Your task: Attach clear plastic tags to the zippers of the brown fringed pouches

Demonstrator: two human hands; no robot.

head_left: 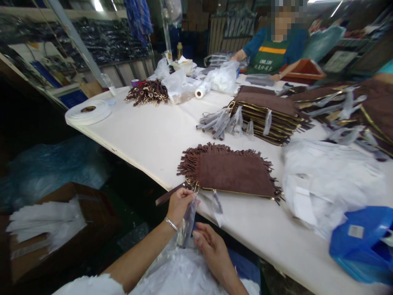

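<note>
A dark brown fringed pouch [233,172] lies flat near the table's front edge, its gold zip towards me. Beside its near left corner, my left hand [181,205] is closed in a pinch on the top of a clear plastic sleeve [188,223], close to a gold clasp. The sleeve hangs down past the table edge. A brown strap [168,194] sticks out to the left behind that hand. My right hand [211,248] is beside the sleeve's lower part, fingers curled and thumb near the fingertips; what they pinch is hidden. A small wrapped zip pull [217,205] hangs from the pouch.
Stacked brown pouches [267,110] with wrapped straps lie farther back. White plastic bags [331,180] and a blue bag [362,241] sit to the right. Brown straps with gold clasps [149,92] and a white roll [89,111] lie left. A co-worker [273,53] stands across the table.
</note>
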